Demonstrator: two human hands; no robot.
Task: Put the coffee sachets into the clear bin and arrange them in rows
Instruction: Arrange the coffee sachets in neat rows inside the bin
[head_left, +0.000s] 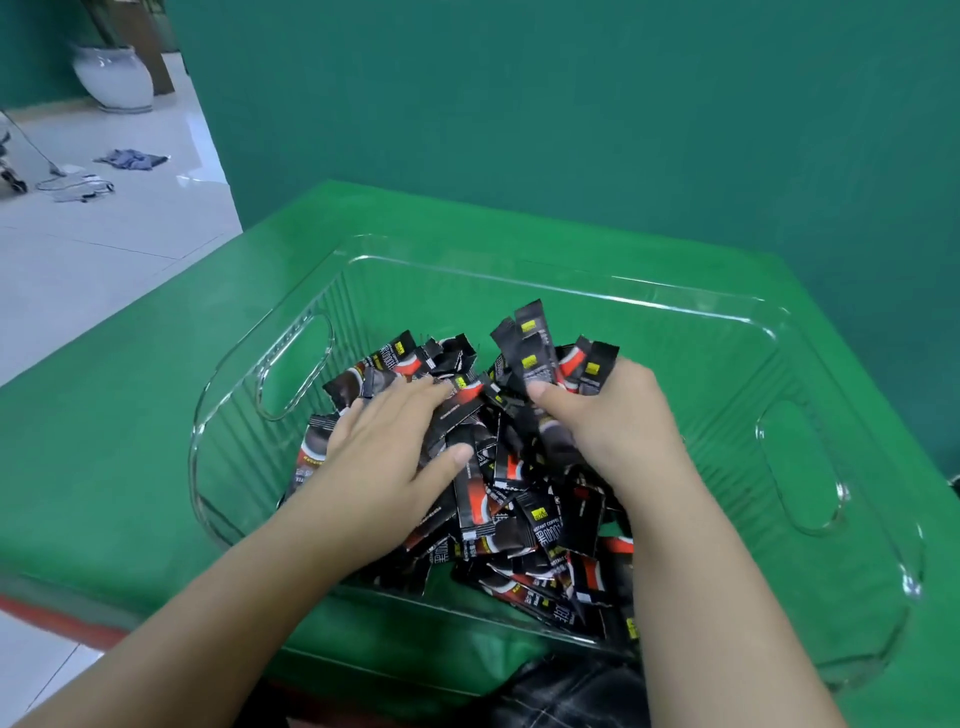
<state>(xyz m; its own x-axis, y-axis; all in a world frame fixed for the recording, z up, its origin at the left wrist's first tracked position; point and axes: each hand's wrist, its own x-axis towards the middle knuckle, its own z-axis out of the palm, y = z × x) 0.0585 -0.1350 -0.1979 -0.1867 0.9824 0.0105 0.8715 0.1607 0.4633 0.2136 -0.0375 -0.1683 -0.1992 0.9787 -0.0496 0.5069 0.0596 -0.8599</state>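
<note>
Dozens of black-and-red coffee sachets (498, 499) lie in a loose, jumbled heap inside the clear bin (571, 291), filling its left and near part, with none of them lined up in rows. The bin stands on a table covered in green cloth (130, 415); its ribbed walls have a cut-out handle at 9 o'clock and another at 3 o'clock, and its right half shows only the green cloth through the bottom.

Both bare forearms reach in from 6 o'clock. The left hand (384, 441) lies flat on the heap at about 9 o'clock of the pile, fingers spread and straight, pressing on the sachets with the thumb stretched toward the centre. The right hand (608, 415) is at about 1 o'clock of the pile, its fingers curled round a bunch of sachets (550, 353) that stand upright and fan out above the knuckles, the thumb pressed against their near side.

Behind the table at 12 o'clock rises a dark green wall (571, 104). At 10 o'clock a white tiled floor (104, 249) carries a white vase (111, 78), a crumpled blue cloth (132, 158) and some cables (78, 184). At 6 o'clock, under the bin's near edge, dark clothing (566, 696) shows.
</note>
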